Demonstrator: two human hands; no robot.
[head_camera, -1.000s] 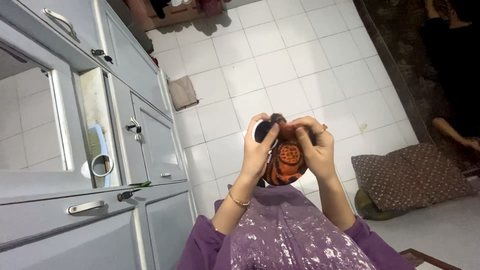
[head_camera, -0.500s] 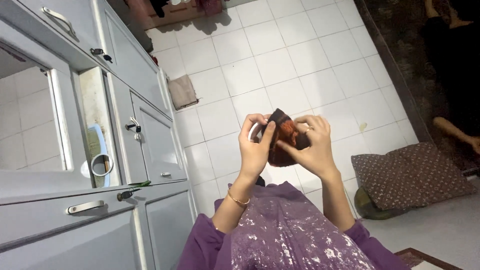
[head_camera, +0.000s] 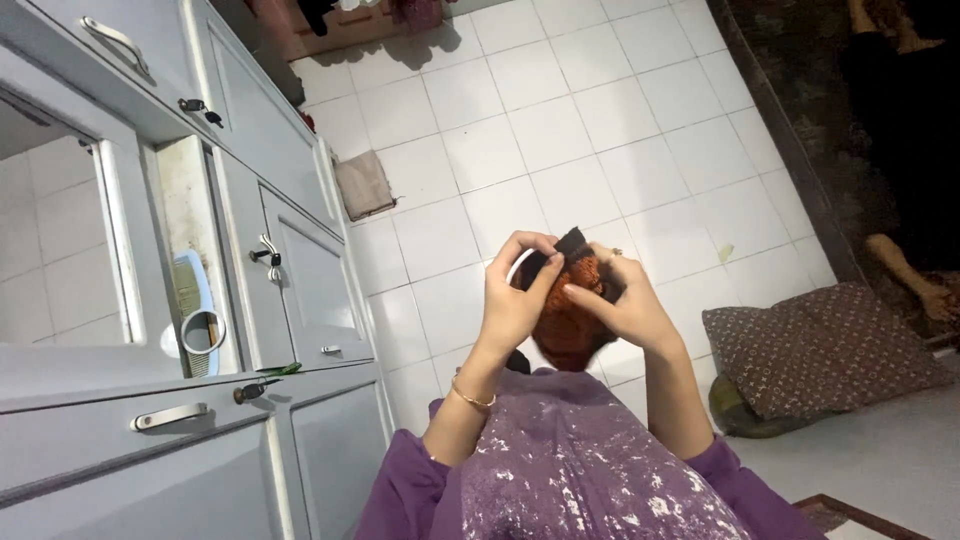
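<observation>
Both my hands hold a small orange and dark patterned cloth (head_camera: 567, 330) in front of me, above a white tiled floor. My left hand (head_camera: 515, 300) grips its left side, thumb and fingers pinched near the top edge. My right hand (head_camera: 622, 303) grips the right side, fingers folded over the dark upper edge. The cloth is bunched and hangs down between the hands. I wear purple clothing with pale speckles (head_camera: 570, 470) and a thin bracelet on the left wrist.
A grey cabinet (head_camera: 150, 420) with doors, handles and keys fills the left. A blue brush (head_camera: 192, 300) hangs in its open bay. A folded towel (head_camera: 363, 185) lies on the floor. A brown patterned cushion (head_camera: 820, 345) lies at right, near another person's arm (head_camera: 905, 270).
The cloth has been folded smaller between my hands, its patterned face now mostly covered. The hands have stayed at about the same place.
</observation>
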